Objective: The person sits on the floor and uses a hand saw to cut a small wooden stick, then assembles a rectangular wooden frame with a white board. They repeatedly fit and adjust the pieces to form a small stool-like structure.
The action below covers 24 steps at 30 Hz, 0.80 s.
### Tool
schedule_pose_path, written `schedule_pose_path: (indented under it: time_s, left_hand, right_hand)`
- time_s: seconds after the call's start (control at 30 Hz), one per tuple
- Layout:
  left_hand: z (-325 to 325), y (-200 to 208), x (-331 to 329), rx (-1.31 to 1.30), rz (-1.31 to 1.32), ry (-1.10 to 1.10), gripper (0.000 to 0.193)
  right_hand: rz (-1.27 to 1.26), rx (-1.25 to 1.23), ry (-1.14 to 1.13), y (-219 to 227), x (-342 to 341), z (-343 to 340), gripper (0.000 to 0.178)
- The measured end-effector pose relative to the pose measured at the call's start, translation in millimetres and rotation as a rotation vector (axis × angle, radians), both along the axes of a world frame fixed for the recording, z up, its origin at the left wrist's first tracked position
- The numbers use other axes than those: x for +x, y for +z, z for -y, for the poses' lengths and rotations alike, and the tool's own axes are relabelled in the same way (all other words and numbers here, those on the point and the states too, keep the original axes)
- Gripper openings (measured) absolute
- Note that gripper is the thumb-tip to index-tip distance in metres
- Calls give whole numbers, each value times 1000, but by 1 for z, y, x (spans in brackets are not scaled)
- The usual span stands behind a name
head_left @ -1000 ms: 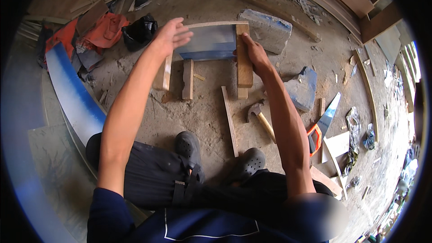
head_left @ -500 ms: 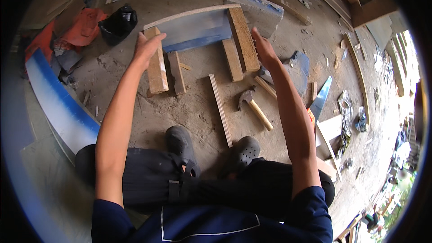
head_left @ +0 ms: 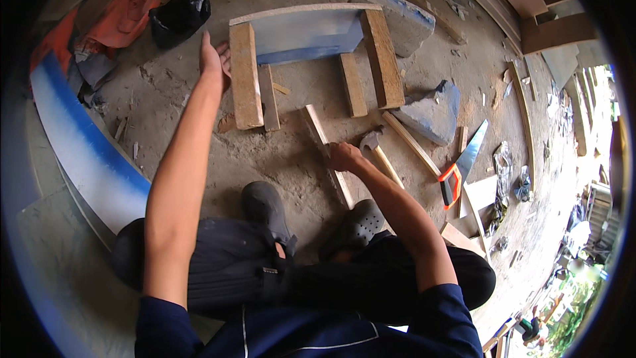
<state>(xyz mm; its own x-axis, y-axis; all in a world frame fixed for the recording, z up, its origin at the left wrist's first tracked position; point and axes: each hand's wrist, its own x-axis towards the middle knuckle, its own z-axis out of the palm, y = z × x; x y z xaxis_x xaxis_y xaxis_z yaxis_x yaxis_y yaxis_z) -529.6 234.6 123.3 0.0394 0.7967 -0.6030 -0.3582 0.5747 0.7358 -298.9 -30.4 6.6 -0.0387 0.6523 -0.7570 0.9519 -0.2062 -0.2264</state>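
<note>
My right hand (head_left: 346, 156) is closed around the middle of a narrow wooden strip (head_left: 316, 124), its far end tilting toward the wooden structure. My left hand (head_left: 213, 61) is open, fingers spread, just beside the structure's left wooden leg (head_left: 246, 86). That structure stands on the floor: a blue-and-white painted board (head_left: 308, 33) runs between the left leg and a right wooden leg (head_left: 383, 63). Two shorter wood pieces stand inside the legs, the left one (head_left: 268, 99) and the right one (head_left: 353, 86). A claw hammer (head_left: 386, 162) lies just right of my right hand.
To the right lie a handsaw (head_left: 469, 152) with an orange-and-black handle, a wood stick (head_left: 412, 138) and a broken concrete chunk (head_left: 430, 111). A larger block (head_left: 397, 20) sits behind the structure. A black plastic bag (head_left: 180, 18) and a curved blue-white panel (head_left: 86, 142) are at left.
My right hand has left the structure's right side, come down toward me and taken hold of the wooden strip. My left hand has let go of the left leg.
</note>
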Motion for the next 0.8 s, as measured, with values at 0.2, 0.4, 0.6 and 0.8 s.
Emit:
schedule_pose_path:
  time_s: [0.2, 0.4, 0.6, 0.8]
  left_hand:
    - [69, -188, -15, 450, 95, -156, 59]
    - [147, -124, 91, 123, -728, -671, 62]
    - [136, -78, 90, 545, -750, -762, 46]
    - [130, -98, 70, 870, -918, -788, 53]
  right_hand:
    - [-628, -42, -553, 43, -2, -54, 38]
    - [-723, 13, -932, 59, 12, -65, 35]
    - [-986, 150, -1130, 30, 4, -82, 28]
    - [-1110, 263, -1115, 11, -13, -103, 34]
